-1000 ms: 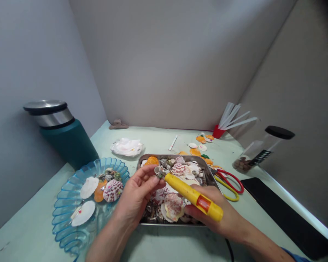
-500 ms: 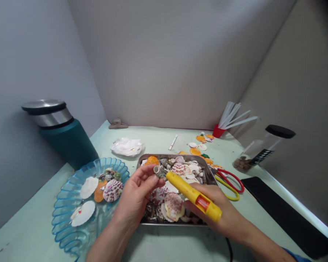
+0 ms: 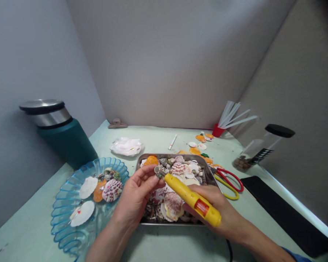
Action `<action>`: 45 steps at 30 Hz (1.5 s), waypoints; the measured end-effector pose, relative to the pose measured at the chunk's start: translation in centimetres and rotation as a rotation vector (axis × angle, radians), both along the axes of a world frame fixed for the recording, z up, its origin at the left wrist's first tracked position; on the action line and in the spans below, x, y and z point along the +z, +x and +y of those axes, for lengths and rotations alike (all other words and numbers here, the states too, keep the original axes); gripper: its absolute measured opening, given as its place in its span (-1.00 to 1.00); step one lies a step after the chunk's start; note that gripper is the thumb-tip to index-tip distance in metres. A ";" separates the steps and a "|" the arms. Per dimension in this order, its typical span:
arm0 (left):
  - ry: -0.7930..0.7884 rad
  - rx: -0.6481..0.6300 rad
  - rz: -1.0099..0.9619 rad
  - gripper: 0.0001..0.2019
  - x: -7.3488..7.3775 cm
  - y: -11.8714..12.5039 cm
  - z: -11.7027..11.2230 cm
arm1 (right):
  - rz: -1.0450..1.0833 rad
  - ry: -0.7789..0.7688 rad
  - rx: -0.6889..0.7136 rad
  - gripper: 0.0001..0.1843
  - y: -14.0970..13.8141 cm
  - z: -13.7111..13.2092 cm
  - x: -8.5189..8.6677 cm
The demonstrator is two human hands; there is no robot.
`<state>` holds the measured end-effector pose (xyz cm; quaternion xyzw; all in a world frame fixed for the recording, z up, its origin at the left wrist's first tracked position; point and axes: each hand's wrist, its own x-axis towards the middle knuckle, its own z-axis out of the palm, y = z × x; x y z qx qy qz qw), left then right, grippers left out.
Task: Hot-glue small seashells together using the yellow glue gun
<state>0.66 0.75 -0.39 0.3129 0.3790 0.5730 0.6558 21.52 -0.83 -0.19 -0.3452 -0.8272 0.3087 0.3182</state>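
Note:
My left hand (image 3: pixel 134 196) pinches a small greyish shell (image 3: pixel 157 170) between thumb and fingertips above the metal tray (image 3: pixel 177 224). My right hand (image 3: pixel 224 209) is wrapped round a yellow hot glue gun (image 3: pixel 184 189) with a red window in its body. The gun's nozzle points left at the small shell, right beside it; whether they touch I cannot tell. Under both hands the tray is heaped with shells, among them a pink-and-yellow scallop shell (image 3: pixel 173 205) and an orange shell (image 3: pixel 152 160).
Left stands a blue ribbed plate (image 3: pixel 60 196) bearing shells, beside a teal bottle (image 3: pixel 68 140). Red-and-yellow scissors (image 3: pixel 236 182), a black flat object (image 3: pixel 278 211), a clear jar (image 3: pixel 251 151) and a red cup (image 3: pixel 218 131) of glue sticks are on the right. Behind lies a white plastic packet (image 3: pixel 126 146).
The glue gun's tip has shifted slightly left and down against the small shell. Otherwise both hands keep their hold, and the whole view has slid a little.

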 end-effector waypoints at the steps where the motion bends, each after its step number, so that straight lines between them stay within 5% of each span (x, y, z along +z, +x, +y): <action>1: -0.003 0.001 -0.002 -0.67 0.1 0.0 0.0 | -0.002 -0.001 -0.001 -0.92 0.0 0.0 0.0; 45: -0.028 -0.064 0.021 -0.62 -0.1 -0.1 0.0 | 0.007 0.002 -0.016 -0.89 0.1 -0.2 0.2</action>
